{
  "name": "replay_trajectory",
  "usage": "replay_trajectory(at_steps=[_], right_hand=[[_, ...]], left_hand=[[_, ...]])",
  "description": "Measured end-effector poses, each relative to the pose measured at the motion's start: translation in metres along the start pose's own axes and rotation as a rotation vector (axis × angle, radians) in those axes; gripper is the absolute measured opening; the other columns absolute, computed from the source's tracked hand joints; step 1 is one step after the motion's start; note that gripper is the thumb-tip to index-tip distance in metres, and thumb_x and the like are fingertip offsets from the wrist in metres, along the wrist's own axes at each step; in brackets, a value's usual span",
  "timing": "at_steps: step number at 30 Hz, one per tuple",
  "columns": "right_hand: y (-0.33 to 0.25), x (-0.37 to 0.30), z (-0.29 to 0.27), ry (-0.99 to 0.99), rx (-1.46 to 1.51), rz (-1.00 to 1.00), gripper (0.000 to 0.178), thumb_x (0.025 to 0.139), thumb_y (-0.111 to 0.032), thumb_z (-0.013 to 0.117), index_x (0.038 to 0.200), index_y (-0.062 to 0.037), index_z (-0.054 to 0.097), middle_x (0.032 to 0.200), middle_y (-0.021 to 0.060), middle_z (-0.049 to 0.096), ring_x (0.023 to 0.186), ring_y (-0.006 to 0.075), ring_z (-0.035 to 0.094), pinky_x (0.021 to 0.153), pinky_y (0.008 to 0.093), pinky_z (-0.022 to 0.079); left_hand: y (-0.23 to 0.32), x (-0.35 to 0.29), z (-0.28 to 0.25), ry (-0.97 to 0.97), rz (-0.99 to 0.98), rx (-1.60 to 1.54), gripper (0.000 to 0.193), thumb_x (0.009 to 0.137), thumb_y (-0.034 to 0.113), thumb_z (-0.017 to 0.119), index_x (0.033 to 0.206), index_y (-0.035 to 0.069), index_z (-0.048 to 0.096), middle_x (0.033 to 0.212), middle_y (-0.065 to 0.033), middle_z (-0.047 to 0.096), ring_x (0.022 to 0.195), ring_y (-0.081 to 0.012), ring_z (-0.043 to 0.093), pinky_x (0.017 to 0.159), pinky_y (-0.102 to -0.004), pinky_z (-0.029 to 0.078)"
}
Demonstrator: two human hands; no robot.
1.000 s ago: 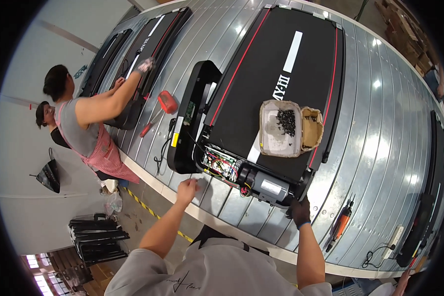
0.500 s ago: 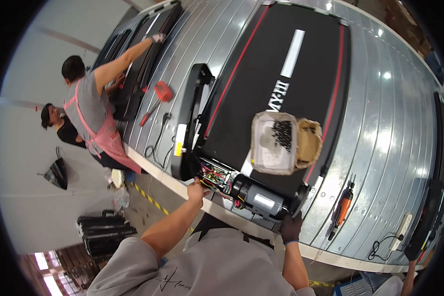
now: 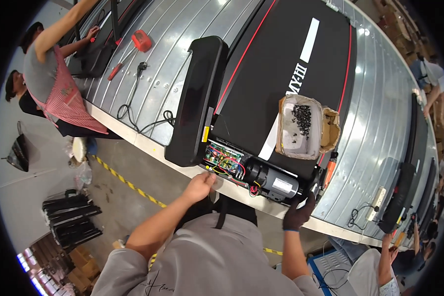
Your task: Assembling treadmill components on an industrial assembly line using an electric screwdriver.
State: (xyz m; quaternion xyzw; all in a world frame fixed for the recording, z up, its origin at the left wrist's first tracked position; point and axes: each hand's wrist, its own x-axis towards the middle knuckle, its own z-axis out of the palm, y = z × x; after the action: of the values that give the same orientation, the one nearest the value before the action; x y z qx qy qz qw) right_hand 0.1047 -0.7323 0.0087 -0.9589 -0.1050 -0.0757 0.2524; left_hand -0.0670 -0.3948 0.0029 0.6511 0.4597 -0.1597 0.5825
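Note:
A treadmill deck with a black belt (image 3: 266,84) and red side lines lies on the metal table, its near end uncovered. There a green circuit board (image 3: 223,159) with coloured wires sits beside a black cylindrical motor (image 3: 274,180). My bare left hand (image 3: 200,186) is closed on the near frame edge below the board. In a dark glove, my right hand (image 3: 299,213) grips the frame's near right corner by the motor; some fingertips are hidden. A glossy black cover (image 3: 198,101) rests by the deck's left side. On the belt stands a worn tray (image 3: 284,129) of small black screws.
An orange power screwdriver (image 3: 329,172) lies against the deck's right side. To the left are a red mallet (image 3: 141,40) and a power cord (image 3: 128,111). Co-workers handle other treadmills at both sides. A white power strip (image 3: 378,202) lies at the right.
The treadmill has shifted right along the table, closing the gap to the screwdriver and widening that to the mallet. The cover has turned, showing its broad face. Both hands stay at the near end.

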Motion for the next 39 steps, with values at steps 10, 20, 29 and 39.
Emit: replay_trajectory(at_steps=[10, 20, 29, 39], right_hand=[[-0.056, 0.06, 0.085, -0.023, 0.068, -0.537, 0.071, 0.061, -0.024, 0.09, 0.127, -0.0155, 0.067, 0.127, 0.0095, 0.066, 0.125, 0.038, 0.058, 0.116, 0.0591, 0.039], [-0.084, 0.091, 0.092, -0.07, 0.093, -0.479, 0.071, 0.059, -0.026, 0.091, 0.127, -0.026, 0.068, 0.127, 0.0023, 0.065, 0.127, 0.0312, 0.059, 0.122, 0.0585, 0.033], [-0.102, 0.058, 0.072, -0.142, 0.103, -0.595, 0.08, 0.065, -0.063, 0.087, 0.129, -0.0201, 0.065, 0.134, 0.0055, 0.063, 0.126, 0.0317, 0.06, 0.12, 0.0574, 0.036], [-0.113, 0.021, 0.064, -0.069, 0.188, -0.571, 0.053, 0.082, -0.055, 0.079, 0.12, -0.0199, 0.066, 0.125, 0.0036, 0.066, 0.115, 0.0303, 0.064, 0.115, 0.0581, 0.04]], left_hand=[[0.092, 0.064, 0.09, -0.022, 0.982, 0.52, 0.029, 0.09, 0.03, 0.075, 0.113, 0.012, 0.075, 0.102, -0.0081, 0.07, 0.102, -0.0304, 0.069, 0.088, -0.0435, 0.056], [0.106, 0.101, 0.078, -0.058, 1.107, 0.883, 0.026, 0.087, 0.035, 0.075, 0.092, 0.01, 0.075, 0.094, -0.0087, 0.07, 0.092, -0.0301, 0.072, 0.074, -0.0463, 0.058], [0.076, 0.076, 0.05, 0.022, 1.315, 0.992, 0.008, 0.084, 0.018, 0.067, 0.09, 0.011, 0.067, 0.09, -0.0034, 0.062, 0.083, -0.0215, 0.069, 0.063, -0.0378, 0.057], [0.055, 0.051, 0.028, -0.073, 1.24, 0.825, 0.013, 0.088, 0.025, 0.071, 0.083, 0.014, 0.067, 0.088, -0.0009, 0.062, 0.086, -0.0216, 0.066, 0.067, -0.0373, 0.056]])
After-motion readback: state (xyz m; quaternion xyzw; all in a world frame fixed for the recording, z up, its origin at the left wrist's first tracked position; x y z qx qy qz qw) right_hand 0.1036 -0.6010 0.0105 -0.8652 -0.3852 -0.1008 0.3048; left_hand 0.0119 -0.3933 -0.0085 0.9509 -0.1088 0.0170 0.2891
